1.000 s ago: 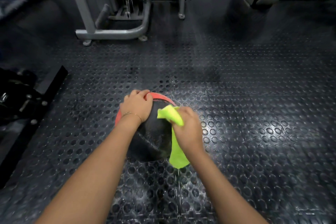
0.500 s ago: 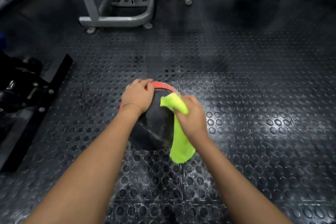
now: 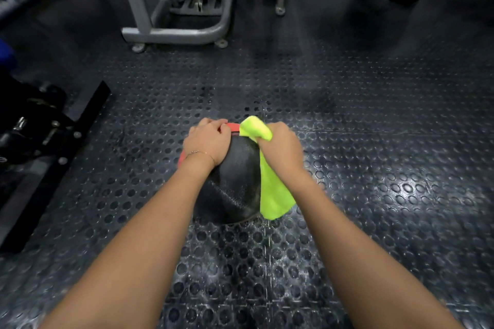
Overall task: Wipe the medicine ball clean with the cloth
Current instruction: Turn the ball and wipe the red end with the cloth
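Down on the studded rubber floor (image 3: 374, 147), mid-view between two bare forearms: the medicine ball (image 3: 232, 189), black and grainy, with a red band (image 3: 234, 127) showing along its far top edge and again low on its left side. Rests straight on the floor.

On top of it, left of centre: the left hand (image 3: 207, 141), palm down against the black skin. Fingers (image 3: 213, 123) bent over the far edge, tips lying on the red band, curled round the curve of the ball and gripping it. Thin bracelet (image 3: 199, 153) at the wrist.

At the ball's upper right: the right hand (image 3: 280, 149), closed into a fist round the lime-green cloth (image 3: 272, 189). Fingers (image 3: 275, 128) wrapped tight, tips hidden from the head view. Bunched end of the cloth sticking out of the fist toward the left hand, lying over the red band just beside the left fingertips. Rest of the cloth hanging from under the fist down the ball's right flank, lower edge close to the floor; cannot tell whether it touches.

Further back: grey tubular frame (image 3: 176, 32) of a gym machine, standing on the floor well apart from the ball, and at the left edge, black hardware (image 3: 32, 125), too dim to name.
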Motion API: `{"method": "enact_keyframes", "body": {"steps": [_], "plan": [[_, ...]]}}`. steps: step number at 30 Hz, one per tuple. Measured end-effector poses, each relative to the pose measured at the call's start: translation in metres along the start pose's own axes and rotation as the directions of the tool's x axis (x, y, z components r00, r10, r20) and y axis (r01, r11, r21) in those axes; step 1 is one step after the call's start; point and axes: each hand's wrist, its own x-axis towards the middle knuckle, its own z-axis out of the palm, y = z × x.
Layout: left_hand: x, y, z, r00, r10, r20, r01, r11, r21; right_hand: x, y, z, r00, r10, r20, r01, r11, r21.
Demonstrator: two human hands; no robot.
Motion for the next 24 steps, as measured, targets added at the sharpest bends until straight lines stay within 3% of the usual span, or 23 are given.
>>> {"method": "enact_keyframes", "body": {"steps": [4,9,13,15,19,21,24], "plan": [[0.002,0.002,0.001,1.000,0.008,0.006,-0.008,1.000,-0.008,-0.047,0.010,0.002,0.980,-0.197,-0.027,0.197,0.980,-0.001],[0.003,0.009,0.002,1.000,0.018,0.007,-0.018,1.000,0.013,0.002,0.006,-0.006,1.000,0.009,0.001,-0.009,0.999,-0.036],[0.006,0.020,0.008,1.000,-0.016,0.023,0.015,0.999,0.046,-0.041,0.009,0.001,0.992,-0.119,-0.038,0.118,0.992,-0.043],[0.011,0.017,0.005,0.998,0.042,0.051,-0.044,0.998,0.033,-0.054,0.014,-0.001,0.988,-0.153,-0.034,0.152,0.987,-0.046],[0.000,-0.007,0.003,0.929,0.366,0.055,-0.367,0.930,0.012,-0.010,0.017,-0.005,0.997,-0.076,-0.030,0.074,0.996,-0.048],[-0.006,-0.011,0.010,0.923,0.383,0.034,-0.384,0.920,0.076,0.003,0.017,-0.003,0.996,-0.050,-0.075,0.049,0.999,-0.018],[0.011,-0.003,0.019,0.940,0.337,-0.045,-0.333,0.940,0.079,-0.020,0.022,0.004,0.983,-0.124,-0.137,0.128,0.992,0.020]]}}
